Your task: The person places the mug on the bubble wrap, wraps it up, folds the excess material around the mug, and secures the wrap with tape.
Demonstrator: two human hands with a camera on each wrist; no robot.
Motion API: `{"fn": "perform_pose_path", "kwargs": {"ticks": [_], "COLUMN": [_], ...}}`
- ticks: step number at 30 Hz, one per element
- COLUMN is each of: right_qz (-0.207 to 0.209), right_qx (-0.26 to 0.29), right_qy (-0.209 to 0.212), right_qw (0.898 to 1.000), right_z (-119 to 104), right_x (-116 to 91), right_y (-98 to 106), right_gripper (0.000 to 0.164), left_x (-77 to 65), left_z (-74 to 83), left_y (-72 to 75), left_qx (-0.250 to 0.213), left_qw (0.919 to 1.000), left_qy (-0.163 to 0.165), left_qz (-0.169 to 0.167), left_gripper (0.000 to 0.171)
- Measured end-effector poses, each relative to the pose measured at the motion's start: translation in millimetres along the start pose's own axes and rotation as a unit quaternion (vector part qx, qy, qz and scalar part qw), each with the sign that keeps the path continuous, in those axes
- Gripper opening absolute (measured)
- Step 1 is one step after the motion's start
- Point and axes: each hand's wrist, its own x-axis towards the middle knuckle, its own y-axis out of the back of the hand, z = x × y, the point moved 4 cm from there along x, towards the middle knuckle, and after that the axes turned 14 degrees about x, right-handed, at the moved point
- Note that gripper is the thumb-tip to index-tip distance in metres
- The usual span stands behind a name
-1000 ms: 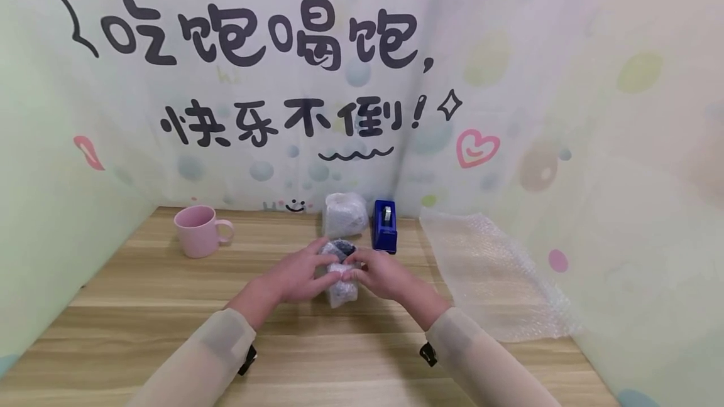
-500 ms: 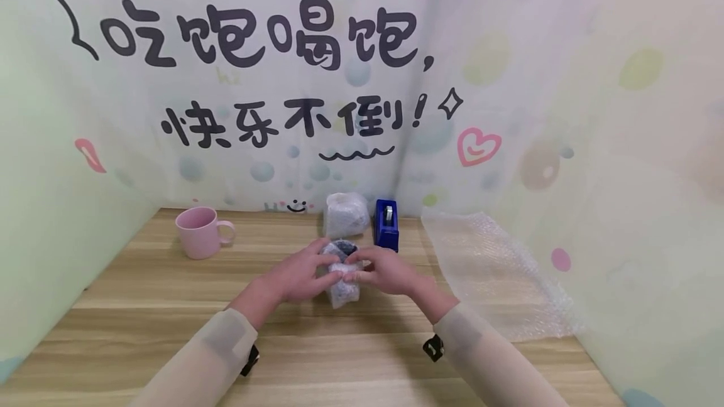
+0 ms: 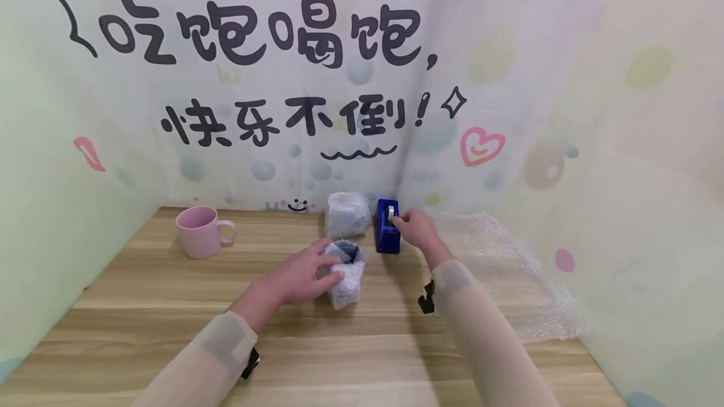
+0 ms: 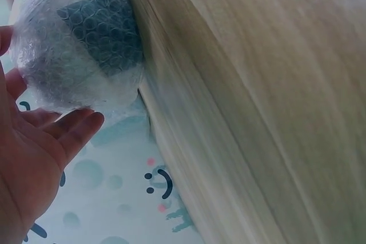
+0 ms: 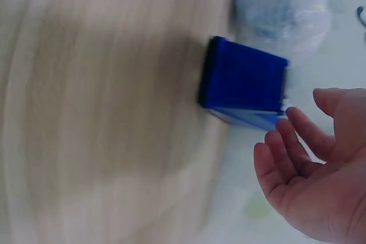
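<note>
- The left hand [image 3: 300, 275] holds the near bubble-wrapped bundle [image 3: 347, 282] from its left side, thumb in front and fingers curved around the upper part.
- That bundle stands on the wooden table [image 3: 317, 363], in front of the person and around the middle; its mouth faces up, and something dark shows inside. The left wrist view shows a dark shape through the clear bubbles as well.
- The right hand [image 3: 418, 229] is at the right side of the blue tape dispenser [image 3: 388, 242], with its fingertips beside the roll. In the right wrist view its fingers are loosely bent, with a clear gap between thumb and forefinger, and hold nothing; that view is blurred, so I cannot tell whether the fingertips touch the dispenser.
- The dispenser stands near the back of the table, just right of the far wrapped bundle [image 3: 347, 215].
- A pink mug [image 3: 199, 235] stands well apart on the left, its handle pointing right.
- A loose sheet of bubble wrap [image 3: 503, 287] lies on the right side, partly behind the right forearm.
- The wall [image 3: 254, 83] behind carries large dark lettering.
</note>
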Motion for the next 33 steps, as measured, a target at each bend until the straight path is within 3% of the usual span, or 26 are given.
{"fn": "perform_pose_path", "kwargs": {"ticks": [6,12,14,21,26,29,33], "right_qz": [-0.005,0.013,0.015,-0.018,-0.049,-0.042,0.005], "right_qx": [0.081,0.171,0.187,0.128,0.155,0.162,0.134], "right_qy": [-0.042,-0.092,-0.1,-0.1,-0.103,-0.093,-0.096], "right_qw": [0.996,0.981,0.977,0.986,0.981,0.982,0.986], "right_z": [16.3,16.2,13.3,2.4,-0.1,1.2,3.7], "right_x": [7.6,9.4,9.9,11.5,10.2,9.4,9.2], "right_y": [-14.4,-18.0,-18.0,-17.4,-11.3,-9.5,-13.3], "right_gripper": [0.051,0.035,0.037,0.04,0.04,0.034,0.024], "left_x": [-2.6,-1.4,-1.3,-2.6,-2.1,-2.3,-3.1], "left_z": [2.4,0.8,-0.2,-3.7,-2.9,-2.8,-3.0], "left_y": [2.3,1.7,0.7,-0.4,0.4,-0.2,-2.3], "left_qx": [-0.005,-0.002,-0.002,0.001,0.007,0.008,0.008], "left_qw": [0.9999,0.9997,0.9997,0.9994,0.999,0.999,0.9993], "left_qy": [0.0,0.0,0.002,0.013,0.007,0.01,0.012], "left_qz": [0.013,0.023,0.024,0.032,0.043,0.043,0.035], "left_gripper": [0.057,0.057,0.057,0.055,0.054,0.054,0.055]}}
